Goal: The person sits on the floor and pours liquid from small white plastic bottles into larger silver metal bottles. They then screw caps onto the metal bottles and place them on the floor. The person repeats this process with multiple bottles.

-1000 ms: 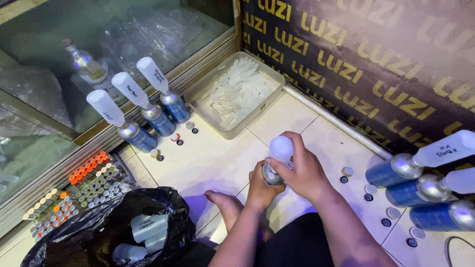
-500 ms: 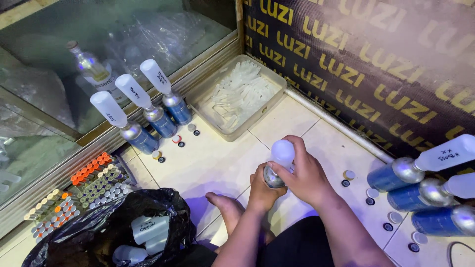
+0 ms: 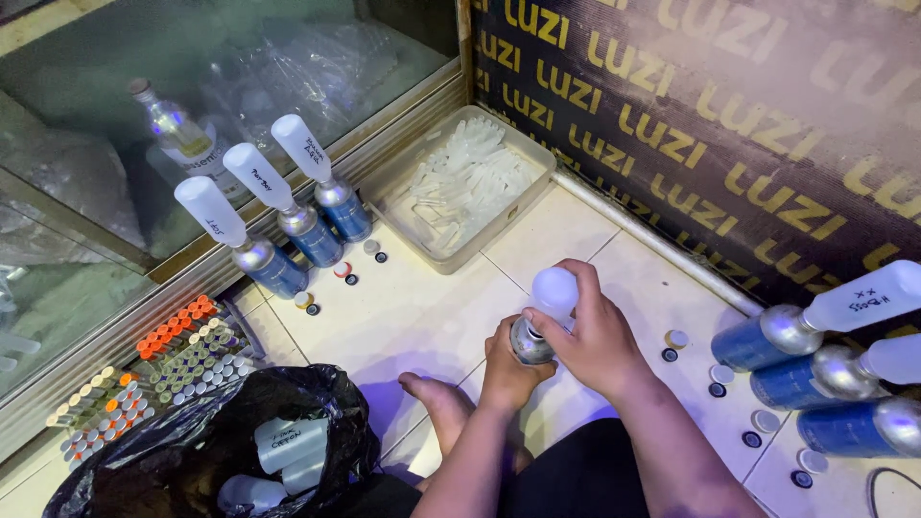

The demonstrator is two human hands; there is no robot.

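Black plastic of a bag [image 3: 173, 451] is seen at the lower left, opened wide so that the white caps [image 3: 288, 446] inside can be reached. Beside it, a tray of small vials [image 3: 144, 369] with orange and pale tops is laid flat on the floor by the glass cabinet [image 3: 115, 192], the vials kept upright in rows. Three blue metal bottles [image 3: 302, 230] fitted with long white caps are leaned against the cabinet's frame, apparently so that they cannot roll; small loose stoppers [image 3: 341, 270] are scattered on the floor tiles [image 3: 413, 307] in front of them. A clear tub of small plastic parts [image 3: 460, 187] is set into the corner, near but apart from the hands.

At the centre, a silver bottle [image 3: 528, 341] is gripped around its body by the left hand [image 3: 508, 369], held steady and upright just above the floor. Its white cap [image 3: 554, 288] is covered from the right by the right hand [image 3: 600, 336], whose fingers are curled around it, seemingly so that it can be pressed or turned. The bottle thus lies between both hands, touching each.

At the right, three more capped blue bottles [image 3: 815, 331] are laid on their sides against the patterned wall [image 3: 720, 115], well apart from the hands.
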